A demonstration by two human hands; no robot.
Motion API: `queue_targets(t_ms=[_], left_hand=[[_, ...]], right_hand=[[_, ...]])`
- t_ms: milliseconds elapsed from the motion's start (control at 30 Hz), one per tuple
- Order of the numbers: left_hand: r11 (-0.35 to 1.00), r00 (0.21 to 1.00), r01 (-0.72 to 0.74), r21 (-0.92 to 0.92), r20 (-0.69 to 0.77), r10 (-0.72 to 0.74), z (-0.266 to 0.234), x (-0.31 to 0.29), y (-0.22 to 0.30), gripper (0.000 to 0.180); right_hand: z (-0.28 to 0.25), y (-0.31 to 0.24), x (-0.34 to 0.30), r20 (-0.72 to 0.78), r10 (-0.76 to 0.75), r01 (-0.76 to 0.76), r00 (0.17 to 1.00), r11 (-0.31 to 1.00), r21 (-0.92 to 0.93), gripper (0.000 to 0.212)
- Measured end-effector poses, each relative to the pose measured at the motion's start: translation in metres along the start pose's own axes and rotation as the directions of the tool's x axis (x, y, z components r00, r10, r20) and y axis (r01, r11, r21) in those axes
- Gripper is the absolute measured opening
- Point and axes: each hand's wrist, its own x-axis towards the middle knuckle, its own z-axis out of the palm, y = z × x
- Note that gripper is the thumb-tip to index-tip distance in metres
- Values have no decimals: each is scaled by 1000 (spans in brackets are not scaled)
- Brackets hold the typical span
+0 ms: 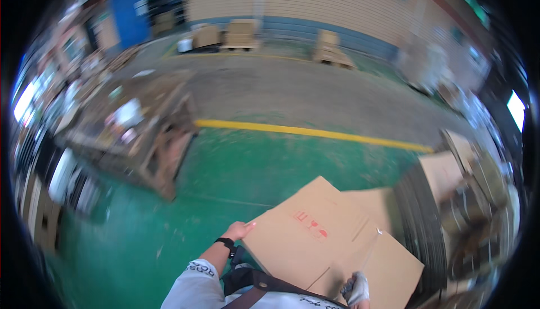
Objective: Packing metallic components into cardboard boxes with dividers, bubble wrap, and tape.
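2 hands at 1 flat cardboard sheet (292,247). Left hand (239,230), bare: closed to a narrow pinch on the sheet's left corner; underside of the grip hidden. Right hand (355,289), gloved: fingers curled over the near part of the sheet. A thin pale line runs from it up the board; cannot tell whether that is a held tool, nor how tight the fist is.

Sheet lies to the right of the left grip, its long axis slanting from ahead of that grip down toward the right, past the right hand. Left hand is nearer the short far-left edge. Beyond the right hand, further right: stack of cardboard (419,219). Ahead-left of the left hand, well apart: wooden table (154,92).
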Motion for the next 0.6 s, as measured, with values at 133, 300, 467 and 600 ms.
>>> queue_targets(t_ms=[133, 300, 467, 600], left_hand=[[976, 988, 78, -202, -115, -102, 2, -80, -147, 91], [779, 888, 250, -575, -183, -421, -4, -228, -309, 88], [397, 731, 53, -916, -235, -640, -1, -410, -454, 78], [378, 360, 40, -925, -339, -869, -7, -537, -523, 72]], right_hand=[[27, 64, -33, 293, -28, 105, 956, 962, -252, 23], [135, 141, -144, 438, 98, 101, 893, 907, -409, 31], [280, 246, -238, 609, 295, 277, 736, 690, -669, 22], [374, 360, -284, 553, 453, 428, 699, 353, -832, 25]])
